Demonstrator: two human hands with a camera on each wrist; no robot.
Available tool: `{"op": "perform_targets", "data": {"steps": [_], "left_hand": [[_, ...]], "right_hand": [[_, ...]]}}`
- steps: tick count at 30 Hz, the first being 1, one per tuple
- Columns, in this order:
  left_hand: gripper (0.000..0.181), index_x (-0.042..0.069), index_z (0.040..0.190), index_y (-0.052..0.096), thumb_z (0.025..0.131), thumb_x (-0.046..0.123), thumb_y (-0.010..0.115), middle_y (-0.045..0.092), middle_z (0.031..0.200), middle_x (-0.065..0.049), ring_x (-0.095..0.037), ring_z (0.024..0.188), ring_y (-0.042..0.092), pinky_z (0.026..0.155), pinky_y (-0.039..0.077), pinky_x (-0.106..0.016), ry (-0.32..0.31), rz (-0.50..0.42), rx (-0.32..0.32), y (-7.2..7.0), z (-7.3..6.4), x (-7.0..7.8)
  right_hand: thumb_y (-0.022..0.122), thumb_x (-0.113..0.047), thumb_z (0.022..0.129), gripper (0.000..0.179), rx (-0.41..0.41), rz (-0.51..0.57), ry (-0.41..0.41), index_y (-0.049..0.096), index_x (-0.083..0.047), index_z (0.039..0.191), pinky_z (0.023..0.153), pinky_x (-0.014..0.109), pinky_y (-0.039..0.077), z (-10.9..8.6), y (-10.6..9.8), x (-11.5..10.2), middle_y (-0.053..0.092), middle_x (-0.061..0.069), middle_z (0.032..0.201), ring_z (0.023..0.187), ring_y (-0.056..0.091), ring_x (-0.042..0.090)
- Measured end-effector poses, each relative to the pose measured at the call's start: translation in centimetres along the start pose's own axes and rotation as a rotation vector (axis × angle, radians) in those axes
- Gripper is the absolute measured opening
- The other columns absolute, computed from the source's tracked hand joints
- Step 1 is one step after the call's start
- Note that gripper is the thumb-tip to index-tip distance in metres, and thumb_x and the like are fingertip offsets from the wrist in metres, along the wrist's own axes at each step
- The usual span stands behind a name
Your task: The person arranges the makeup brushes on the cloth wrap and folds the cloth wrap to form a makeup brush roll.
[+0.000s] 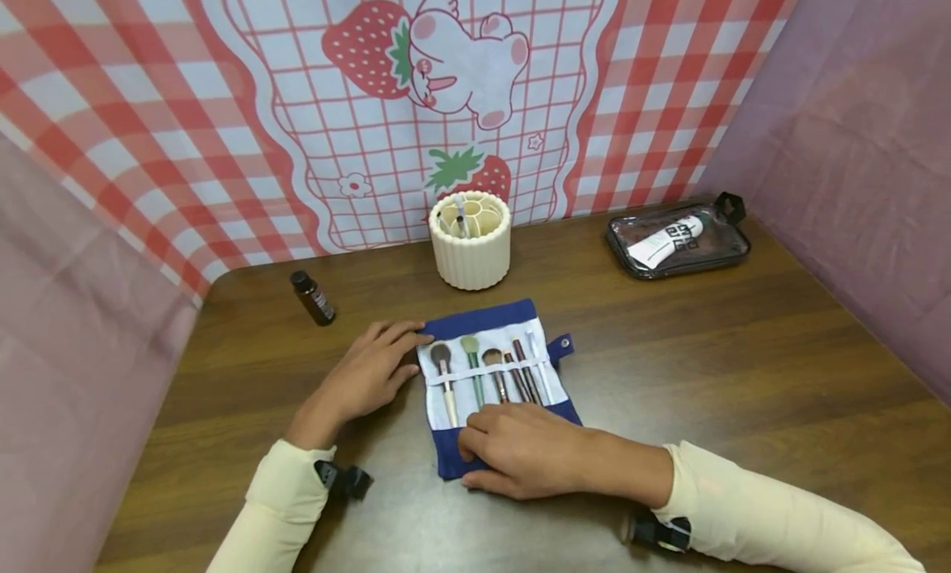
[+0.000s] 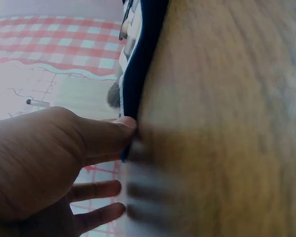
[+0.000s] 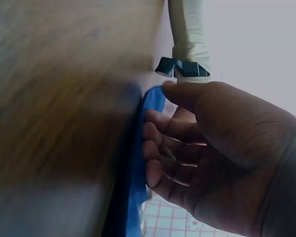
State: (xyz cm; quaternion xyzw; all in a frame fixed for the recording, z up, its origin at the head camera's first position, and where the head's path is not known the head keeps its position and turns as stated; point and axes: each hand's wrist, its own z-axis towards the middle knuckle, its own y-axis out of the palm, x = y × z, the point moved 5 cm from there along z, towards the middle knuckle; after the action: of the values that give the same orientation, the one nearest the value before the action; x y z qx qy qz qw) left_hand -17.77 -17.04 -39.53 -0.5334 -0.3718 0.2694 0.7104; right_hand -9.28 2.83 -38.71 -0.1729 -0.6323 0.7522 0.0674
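Observation:
An unrolled blue makeup brush roll with a white lining lies on the wooden table. Under its white strap sit several makeup brushes, among them one with a dark fluffy head and one with a green head. My left hand rests at the roll's left edge, fingertips touching its upper left corner. Across the lower blue flap lies my right hand, hiding the brushes' lower ends. In the right wrist view, its bent fingertips press on the blue cloth and the thumb touches its edge.
A cream ribbed holder with a few slim items stands behind the roll. To the left is a small dark bottle. A clear black-edged pouch with a white tube lies at the back right. A checked cloth hangs behind the table.

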Motion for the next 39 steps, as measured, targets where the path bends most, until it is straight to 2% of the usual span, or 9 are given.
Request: {"op": "perform_targets", "data": {"steps": [4, 12, 16, 20, 23, 26, 30, 36, 39], "left_hand": [[0.035, 0.015, 0.131, 0.064, 0.097, 0.019, 0.069, 0.053, 0.137, -0.011, -0.034, 0.124, 0.046, 0.102, 0.040, -0.054, -0.016, 0.019, -0.034, -0.3, -0.4, 0.3], [0.014, 0.017, 0.104, 0.069, 0.092, 0.017, 0.075, 0.056, 0.104, -0.002, -0.018, 0.090, 0.054, 0.079, 0.049, -0.040, -0.016, 0.027, -0.171, -1.6, -1.3, 1.9], [0.010, 0.016, 0.094, 0.066, 0.092, 0.020, 0.075, 0.056, 0.092, 0.003, -0.008, 0.075, 0.051, 0.068, 0.047, -0.030, 0.014, -0.086, -0.277, -1.5, -1.4, 3.4], [0.016, 0.015, 0.089, 0.063, 0.090, 0.021, 0.078, 0.053, 0.076, 0.007, -0.003, 0.066, 0.049, 0.061, 0.044, -0.025, 0.059, -0.228, -0.380, -0.8, -1.5, 5.3], [0.020, 0.016, 0.088, 0.060, 0.089, 0.022, 0.079, 0.052, 0.070, 0.009, -0.002, 0.063, 0.048, 0.059, 0.044, -0.024, 0.084, -0.286, -0.433, 0.0, -1.5, 6.6], [0.021, 0.016, 0.089, 0.060, 0.088, 0.023, 0.079, 0.051, 0.068, 0.010, -0.001, 0.062, 0.048, 0.058, 0.044, -0.023, 0.107, -0.308, -0.437, 0.6, -1.3, 7.5], [0.024, 0.015, 0.093, 0.059, 0.087, 0.025, 0.081, 0.052, 0.068, 0.010, -0.001, 0.061, 0.049, 0.057, 0.044, -0.023, 0.111, -0.315, -0.398, 1.0, -1.2, 7.9], [0.033, 0.016, 0.098, 0.057, 0.085, 0.032, 0.082, 0.052, 0.088, 0.004, -0.007, 0.074, 0.050, 0.066, 0.046, -0.024, 0.109, -0.259, -0.359, 1.2, -1.1, 7.8], [0.027, 0.018, 0.101, 0.059, 0.089, 0.032, 0.079, 0.048, 0.098, 0.004, -0.010, 0.081, 0.050, 0.071, 0.047, -0.025, 0.106, -0.240, -0.362, 1.0, -1.2, 7.8]], "right_hand": [[0.059, -0.046, 0.100, 0.025, -0.022, 0.003, -0.008, 0.060, -0.021, 0.095, 0.070, 0.023, 0.045, -1.3, -0.4, 0.6, 0.050, -0.015, 0.085, 0.080, 0.049, 0.003], [0.059, -0.040, 0.101, 0.024, -0.028, 0.002, 0.083, 0.059, -0.025, 0.083, 0.067, 0.026, 0.043, -4.6, -2.0, 3.9, 0.047, -0.015, 0.080, 0.079, 0.047, 0.005], [0.063, -0.033, 0.100, 0.020, -0.043, 0.024, 0.158, 0.064, -0.021, 0.084, 0.068, 0.028, 0.045, -6.3, -3.2, 6.0, 0.051, -0.013, 0.083, 0.079, 0.047, 0.007], [0.064, -0.027, 0.100, 0.019, -0.068, 0.032, 0.257, 0.071, -0.012, 0.091, 0.072, 0.032, 0.050, -7.7, -4.4, 7.8, 0.058, -0.007, 0.089, 0.081, 0.053, 0.009], [0.063, -0.027, 0.101, 0.022, -0.084, 0.014, 0.318, 0.073, -0.009, 0.096, 0.075, 0.036, 0.053, -8.2, -5.1, 8.8, 0.063, -0.002, 0.096, 0.085, 0.058, 0.011], [0.064, -0.030, 0.100, 0.020, -0.111, -0.005, 0.365, 0.071, -0.013, 0.093, 0.072, 0.036, 0.050, -8.6, -5.5, 9.4, 0.060, -0.002, 0.096, 0.082, 0.055, 0.011], [0.068, -0.035, 0.097, 0.018, -0.123, -0.009, 0.381, 0.063, -0.020, 0.087, 0.069, 0.033, 0.044, -9.0, -5.6, 9.5, 0.051, -0.005, 0.090, 0.080, 0.046, 0.011], [0.074, -0.046, 0.090, 0.026, -0.210, 0.096, 0.342, 0.058, -0.026, 0.095, 0.075, 0.031, 0.044, -9.3, -5.1, 8.6, 0.048, -0.009, 0.096, 0.088, 0.045, 0.009], [0.077, -0.039, 0.089, 0.025, -0.216, 0.113, 0.284, 0.057, -0.024, 0.094, 0.075, 0.030, 0.043, -9.3, -4.6, 8.2, 0.047, -0.010, 0.093, 0.087, 0.044, 0.008]]}}
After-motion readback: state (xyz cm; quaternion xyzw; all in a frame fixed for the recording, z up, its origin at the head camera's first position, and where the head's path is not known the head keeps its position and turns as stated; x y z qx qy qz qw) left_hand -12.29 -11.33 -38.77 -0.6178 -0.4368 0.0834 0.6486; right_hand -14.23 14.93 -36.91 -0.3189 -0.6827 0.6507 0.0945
